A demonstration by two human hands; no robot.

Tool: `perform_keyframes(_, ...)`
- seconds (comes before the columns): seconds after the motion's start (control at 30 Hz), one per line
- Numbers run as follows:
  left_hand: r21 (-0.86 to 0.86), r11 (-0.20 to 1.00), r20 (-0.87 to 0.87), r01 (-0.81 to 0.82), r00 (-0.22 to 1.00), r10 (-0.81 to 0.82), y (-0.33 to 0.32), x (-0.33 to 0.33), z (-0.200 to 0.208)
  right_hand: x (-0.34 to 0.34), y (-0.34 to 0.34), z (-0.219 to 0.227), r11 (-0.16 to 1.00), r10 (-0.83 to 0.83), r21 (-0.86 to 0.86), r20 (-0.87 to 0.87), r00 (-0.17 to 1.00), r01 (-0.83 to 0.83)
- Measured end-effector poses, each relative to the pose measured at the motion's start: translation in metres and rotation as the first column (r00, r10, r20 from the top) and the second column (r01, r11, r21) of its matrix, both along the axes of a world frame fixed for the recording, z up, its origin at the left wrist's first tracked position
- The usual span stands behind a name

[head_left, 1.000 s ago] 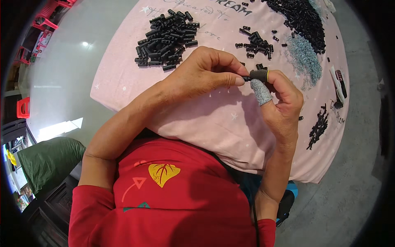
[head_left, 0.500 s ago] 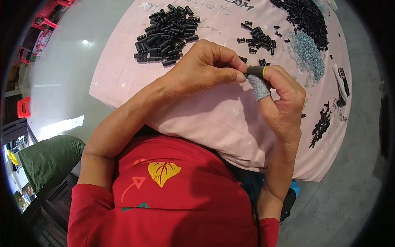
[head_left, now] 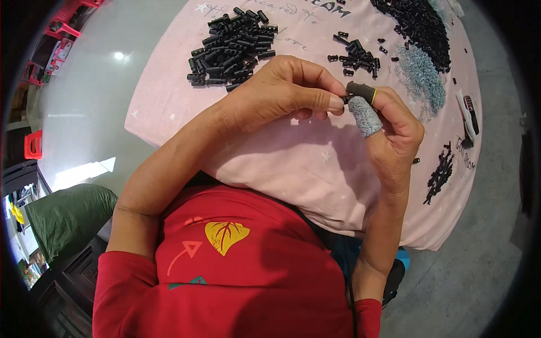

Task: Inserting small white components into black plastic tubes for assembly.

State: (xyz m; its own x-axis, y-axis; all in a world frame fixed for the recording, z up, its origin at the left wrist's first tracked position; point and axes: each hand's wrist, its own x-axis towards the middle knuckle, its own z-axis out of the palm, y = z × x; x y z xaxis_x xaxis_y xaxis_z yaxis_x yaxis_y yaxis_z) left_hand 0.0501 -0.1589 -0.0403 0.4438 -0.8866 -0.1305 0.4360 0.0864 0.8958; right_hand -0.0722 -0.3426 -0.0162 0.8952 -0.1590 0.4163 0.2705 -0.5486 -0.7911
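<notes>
My left hand (head_left: 284, 93) pinches a small black plastic part (head_left: 346, 99) between thumb and index finger, over the pink cloth. At the part's other side, my right hand (head_left: 394, 121) is closed on it with thumb and index fingertips. A grey knitted cot (head_left: 365, 116) covers the right thumb, and a dark cot with a yellow edge (head_left: 360, 90) covers the right index finger. Most of the part is hidden by the fingers. Beyond my left hand lies a heap of black cylindrical pieces (head_left: 232, 48). A smaller group of short black pieces (head_left: 358, 55) lies beyond my right hand.
A pink printed cloth (head_left: 169, 107) covers the table. At the far right are a big pile of tiny black parts (head_left: 422, 31) and a spread of small silvery pieces (head_left: 421, 79). Thin black pieces (head_left: 439, 174) and a black-and-white tool-like object (head_left: 469, 115) lie near the right edge.
Both hands have shifted slightly to the right. The right thumb and index finger have turned, so more of the grey cot and a bit of the black part now show.
</notes>
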Motion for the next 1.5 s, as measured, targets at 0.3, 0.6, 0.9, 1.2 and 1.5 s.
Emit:
perform_keyframes(0.3,-0.010,1.000,-0.147,0.025,0.989,-0.026,-0.001,0.003,-0.004,0.001,0.009,0.005,0.944,-0.111,-0.313,0.005,0.994,0.107)
perform_keyframes(0.6,0.012,1.000,-0.139,-0.006,0.990,0.008,-0.006,0.000,-0.007,0.009,0.009,-0.006,0.851,-0.050,-0.492,0.274,0.960,0.185)
perform_keyframes(0.9,-0.004,1.000,-0.181,0.002,0.984,-0.003,-0.003,-0.004,-0.003,0.008,0.010,-0.007,0.858,-0.068,-0.484,0.219,0.973,0.169)
perform_keyframes(1.2,0.027,1.000,0.001,0.010,1.000,-0.010,-0.003,-0.008,-0.010,0.006,0.008,-0.009,0.861,-0.039,-0.492,0.185,0.982,0.127)
perform_keyframes(1.5,0.032,0.999,0.046,0.040,0.998,-0.041,-0.004,-0.008,-0.008,0.008,0.008,-0.009,0.806,0.031,-0.576,0.276,0.961,0.139)
